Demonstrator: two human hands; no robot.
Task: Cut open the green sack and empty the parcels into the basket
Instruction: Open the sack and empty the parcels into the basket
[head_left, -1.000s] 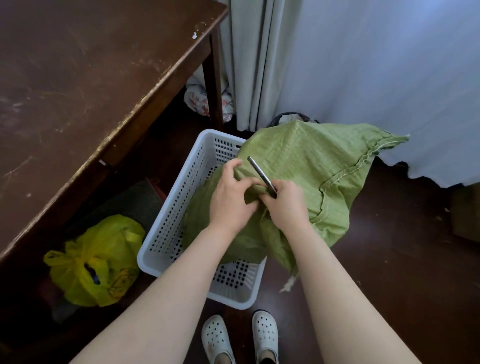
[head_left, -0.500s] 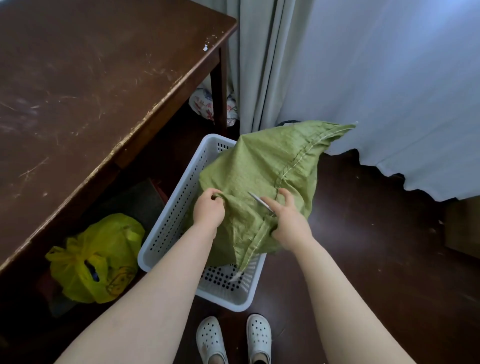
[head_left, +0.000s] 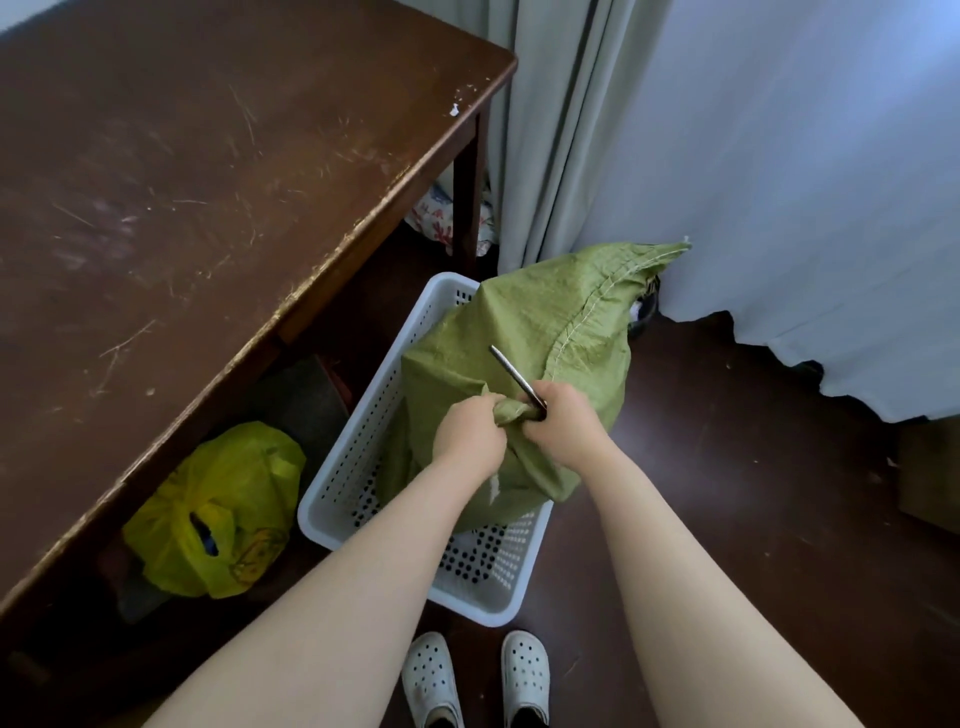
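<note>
The green woven sack (head_left: 524, 322) stands bunched up over the white perforated basket (head_left: 363, 452) on the floor, its stitched seam running up to the right. My left hand (head_left: 470, 436) grips a gathered fold of the sack. My right hand (head_left: 569, 426) holds the same bunch together with a thin metal blade (head_left: 511, 371) that sticks up and to the left across the cloth. The parcels are hidden inside the sack; only a bit of the basket's floor shows at the near end.
A scratched dark wooden table (head_left: 208, 208) fills the left, one leg just behind the basket. A yellow plastic bag (head_left: 218, 514) lies under it. Pale curtains (head_left: 727, 156) hang behind. White clogs (head_left: 472, 675) stand at the basket's near edge. Dark floor spreads to the right.
The sack has been gathered narrower and more upright over the basket. Both hands came together onto one bunched fold, and the blade now points up-left above my right hand.
</note>
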